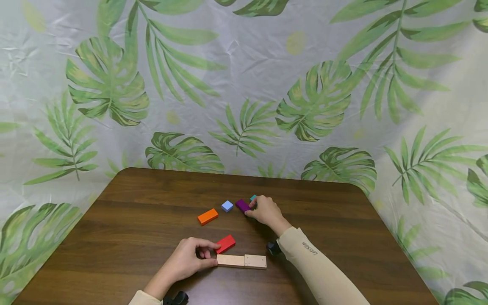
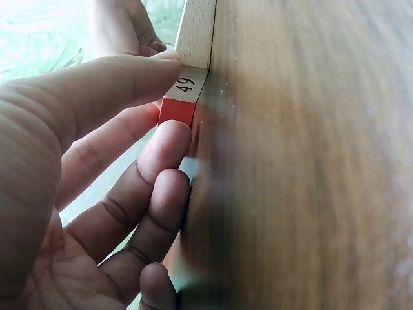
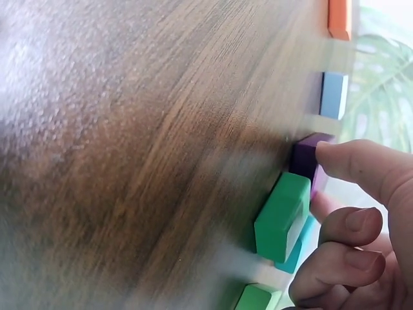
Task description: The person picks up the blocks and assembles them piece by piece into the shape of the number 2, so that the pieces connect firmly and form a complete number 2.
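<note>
My right hand (image 1: 266, 210) pinches a purple block (image 1: 242, 206) between thumb and forefinger; the block (image 3: 308, 155) stays at table height. Beside it in the right wrist view are a green block (image 3: 282, 216) and a teal block (image 3: 293, 255), partly hidden. My left hand (image 1: 190, 257) touches two neighbouring blocks. Its thumb meets the left end of a plain wooden block (image 1: 230, 261), marked 49 (image 2: 187, 86) in the left wrist view. The forefinger lies against a red block (image 1: 225, 243), and the other fingers bend loosely. A second wooden block (image 1: 256, 262) adjoins the first.
Left of the purple block lie a light blue block (image 1: 227, 206) and an orange block (image 1: 207, 217). A lighter green block (image 3: 258, 298) shows low in the right wrist view. The brown table (image 1: 126, 212) ends at a leaf-patterned cloth (image 1: 244, 84).
</note>
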A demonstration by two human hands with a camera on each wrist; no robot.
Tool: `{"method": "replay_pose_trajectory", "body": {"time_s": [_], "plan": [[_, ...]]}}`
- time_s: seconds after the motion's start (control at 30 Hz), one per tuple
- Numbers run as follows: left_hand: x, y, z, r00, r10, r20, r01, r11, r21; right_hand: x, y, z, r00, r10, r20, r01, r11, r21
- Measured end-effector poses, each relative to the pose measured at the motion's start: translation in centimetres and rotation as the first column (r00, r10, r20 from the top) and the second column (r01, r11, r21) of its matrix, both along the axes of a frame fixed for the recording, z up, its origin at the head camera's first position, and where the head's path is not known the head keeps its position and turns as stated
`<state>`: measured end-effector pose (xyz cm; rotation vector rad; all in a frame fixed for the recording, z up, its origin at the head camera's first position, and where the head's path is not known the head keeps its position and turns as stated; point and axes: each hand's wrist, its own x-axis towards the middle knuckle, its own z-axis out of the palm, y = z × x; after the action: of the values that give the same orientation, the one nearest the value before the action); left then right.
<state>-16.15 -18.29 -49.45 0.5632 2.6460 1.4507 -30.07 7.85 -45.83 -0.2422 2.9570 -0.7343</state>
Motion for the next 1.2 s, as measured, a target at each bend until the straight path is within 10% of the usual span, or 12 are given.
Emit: {"method": "replay_pose_trajectory", "body": {"time_s": [1.2], "plan": [[0.0, 0.0, -0.1, 1.000, 0.012, 0.012, -0.012, 1.000, -0.007, 1.0, 1.5, 1.2, 0.978, 0.207, 0.012, -0.206, 0.967, 0.146]]}}
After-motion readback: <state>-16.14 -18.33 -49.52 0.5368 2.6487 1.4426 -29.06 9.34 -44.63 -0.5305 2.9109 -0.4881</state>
